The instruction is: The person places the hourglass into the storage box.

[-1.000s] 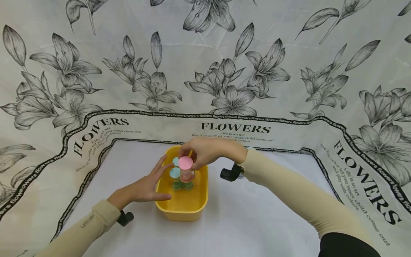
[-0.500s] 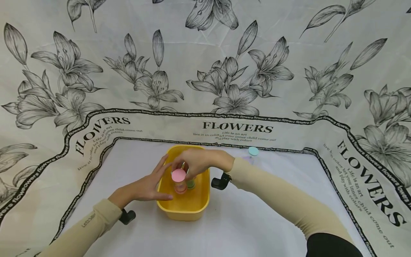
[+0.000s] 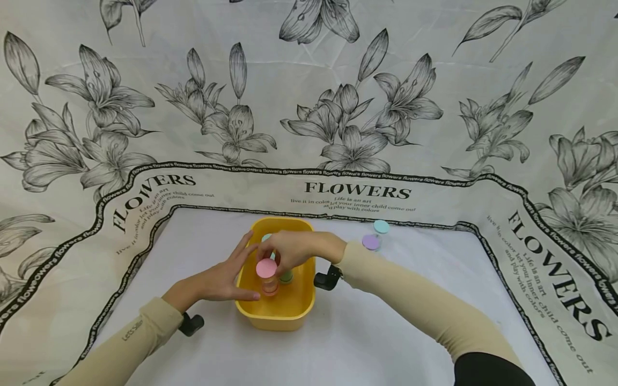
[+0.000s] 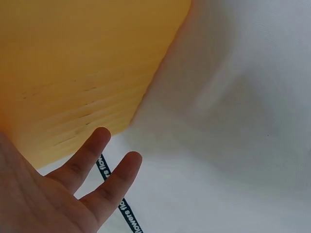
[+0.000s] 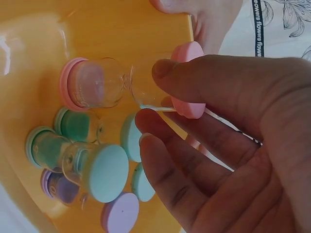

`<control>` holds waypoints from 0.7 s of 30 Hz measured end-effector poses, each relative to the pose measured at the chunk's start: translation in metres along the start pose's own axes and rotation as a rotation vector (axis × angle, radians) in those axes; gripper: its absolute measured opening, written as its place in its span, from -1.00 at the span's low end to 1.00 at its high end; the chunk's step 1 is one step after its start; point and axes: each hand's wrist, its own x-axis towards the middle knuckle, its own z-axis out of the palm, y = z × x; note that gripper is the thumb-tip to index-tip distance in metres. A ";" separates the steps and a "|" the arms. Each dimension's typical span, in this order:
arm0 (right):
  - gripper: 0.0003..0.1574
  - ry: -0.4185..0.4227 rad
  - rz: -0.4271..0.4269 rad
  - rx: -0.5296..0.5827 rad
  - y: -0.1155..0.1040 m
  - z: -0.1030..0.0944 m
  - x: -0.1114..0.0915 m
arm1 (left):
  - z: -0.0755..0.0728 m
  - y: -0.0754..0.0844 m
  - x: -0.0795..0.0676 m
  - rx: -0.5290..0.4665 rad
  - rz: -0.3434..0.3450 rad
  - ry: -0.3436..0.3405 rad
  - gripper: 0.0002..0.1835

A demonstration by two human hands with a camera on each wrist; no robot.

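In the head view, my right hand reaches into a yellow plastic tub. Thumb and fingers pinch the pink top cap of an hourglass with pink sand, held upright; whether its base touches the tub floor I cannot tell. Beside it in the tub are several more hourglasses: mint-capped ones with green sand and a purple-capped one. On the tub's left side, my left hand lies against rim and wall with fingers spread, gripping nothing. The left wrist view shows two of its fingers beside the tub's outer wall.
Behind my right forearm, a mint-capped hourglass and a purple-capped one stand on the white tabletop. A flower-printed cloth rises behind and around the table.
My right hand has lowered the pink hourglass into the tub, toward its front left. The purple cap outside has come out from behind the forearm. My left hand has hardly moved.
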 end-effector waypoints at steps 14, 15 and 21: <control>-0.57 -0.005 0.021 0.008 0.011 0.014 0.014 | -0.001 0.001 -0.001 0.002 0.014 -0.003 0.18; -0.57 -0.002 0.032 0.000 0.011 0.015 0.014 | -0.001 0.001 -0.001 0.001 0.015 -0.003 0.19; -0.55 0.010 0.050 -0.010 0.014 0.021 0.018 | -0.001 0.001 -0.001 -0.004 0.009 -0.006 0.21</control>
